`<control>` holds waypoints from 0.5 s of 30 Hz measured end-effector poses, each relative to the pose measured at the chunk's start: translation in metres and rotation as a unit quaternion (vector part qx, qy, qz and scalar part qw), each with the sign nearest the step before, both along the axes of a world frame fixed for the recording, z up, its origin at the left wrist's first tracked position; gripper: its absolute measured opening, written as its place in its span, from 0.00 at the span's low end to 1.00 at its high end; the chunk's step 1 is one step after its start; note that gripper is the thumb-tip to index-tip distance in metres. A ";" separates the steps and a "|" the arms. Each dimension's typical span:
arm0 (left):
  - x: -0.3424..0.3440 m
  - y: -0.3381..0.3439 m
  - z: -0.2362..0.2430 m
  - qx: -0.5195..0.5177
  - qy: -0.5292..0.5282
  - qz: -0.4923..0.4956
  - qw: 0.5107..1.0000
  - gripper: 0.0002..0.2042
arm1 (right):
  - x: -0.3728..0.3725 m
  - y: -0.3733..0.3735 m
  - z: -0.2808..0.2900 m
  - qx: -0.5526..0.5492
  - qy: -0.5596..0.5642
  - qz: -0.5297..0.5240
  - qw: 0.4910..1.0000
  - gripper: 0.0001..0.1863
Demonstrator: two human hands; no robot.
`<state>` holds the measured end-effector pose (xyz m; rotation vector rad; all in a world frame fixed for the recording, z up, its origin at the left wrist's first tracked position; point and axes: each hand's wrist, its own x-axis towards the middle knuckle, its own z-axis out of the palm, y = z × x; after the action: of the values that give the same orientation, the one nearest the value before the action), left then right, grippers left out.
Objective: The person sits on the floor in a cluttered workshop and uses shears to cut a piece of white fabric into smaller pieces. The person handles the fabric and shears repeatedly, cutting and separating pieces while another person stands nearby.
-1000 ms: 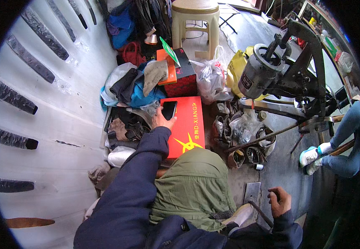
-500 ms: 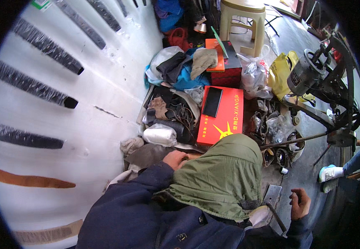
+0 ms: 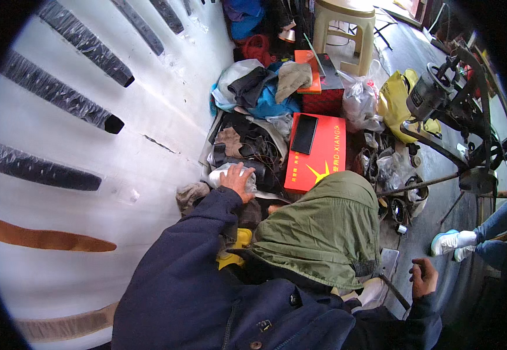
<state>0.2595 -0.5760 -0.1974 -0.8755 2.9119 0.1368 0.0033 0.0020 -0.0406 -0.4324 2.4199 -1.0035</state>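
While your left hand (image 3: pixel 239 183) rests over the white plastic-wrapped bundle (image 3: pixel 214 177), just left of the frame's centre, the step in hand looks like laying hold of that bundle rather than lifting it. Your fingers are spread fairly wide across its top, touching it but not visibly closed around it; the underside of your palm is hidden. A secure hold would call for curling the fingers and thumb in around its sides, since the slick wrapping could slide.

Your right hand (image 3: pixel 423 279), at the lower right, is half curled with a narrow gap at the fingertips; nothing shows in it, though I cannot tell what the palm hides. It is near a dark rod (image 3: pixel 396 291).

Above and to the right of the bundle, a black phone (image 3: pixel 305 134) lies on the red box (image 3: pixel 330 140). A yellow object (image 3: pixel 240 245) shows beside your left sleeve, below the bundle.
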 end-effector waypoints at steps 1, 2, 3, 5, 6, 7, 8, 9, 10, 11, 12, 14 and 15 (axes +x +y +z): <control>-0.002 -0.001 -0.001 0.006 -0.065 0.023 0.998 0.45 | 0.002 0.002 -0.002 -0.007 -0.007 -0.005 1.000 0.10; -0.005 -0.002 -0.002 0.014 -0.069 0.021 0.997 0.45 | 0.004 0.004 -0.004 0.004 -0.008 -0.007 1.000 0.10; -0.007 -0.003 -0.002 0.022 -0.082 0.023 0.996 0.45 | 0.005 0.006 -0.006 0.011 -0.012 -0.008 1.000 0.11; -0.011 -0.005 0.000 0.030 -0.114 0.030 0.993 0.46 | 0.005 0.007 -0.008 0.022 -0.013 -0.003 1.000 0.11; -0.014 -0.007 0.000 0.039 -0.131 0.032 0.990 0.46 | 0.004 0.007 -0.009 0.027 -0.010 0.003 1.000 0.11; -0.018 -0.008 0.001 0.041 -0.154 0.034 0.987 0.47 | 0.003 0.006 -0.009 0.030 -0.004 0.005 1.000 0.11; -0.022 -0.008 0.001 0.042 -0.176 0.035 0.983 0.48 | 0.002 0.005 -0.009 0.028 -0.004 0.008 1.000 0.11; -0.026 -0.008 0.001 0.036 -0.187 0.029 0.981 0.47 | 0.001 0.004 -0.008 0.024 -0.002 0.008 1.000 0.11; -0.028 -0.008 0.002 0.031 -0.199 0.022 0.979 0.46 | 0.001 0.002 -0.007 0.020 0.000 0.008 1.000 0.11; -0.030 -0.008 0.002 0.024 -0.215 0.016 0.976 0.46 | 0.001 0.001 -0.006 0.023 0.001 0.009 1.000 0.10; -0.031 -0.010 0.004 0.025 -0.211 0.004 0.977 0.45 | 0.000 -0.001 -0.005 0.025 0.004 0.011 1.000 0.10; -0.031 -0.017 0.009 0.020 -0.218 -0.018 0.976 0.43 | -0.001 -0.003 -0.001 0.032 -0.010 0.004 0.999 0.10; -0.030 -0.022 0.012 0.039 -0.193 -0.019 0.980 0.43 | 0.000 -0.004 0.000 0.040 -0.013 0.004 0.999 0.10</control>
<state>0.2294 -0.5978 -0.1853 -0.7367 2.5418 0.0670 0.0029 -0.0021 -0.0403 -0.3968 2.4241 -0.8992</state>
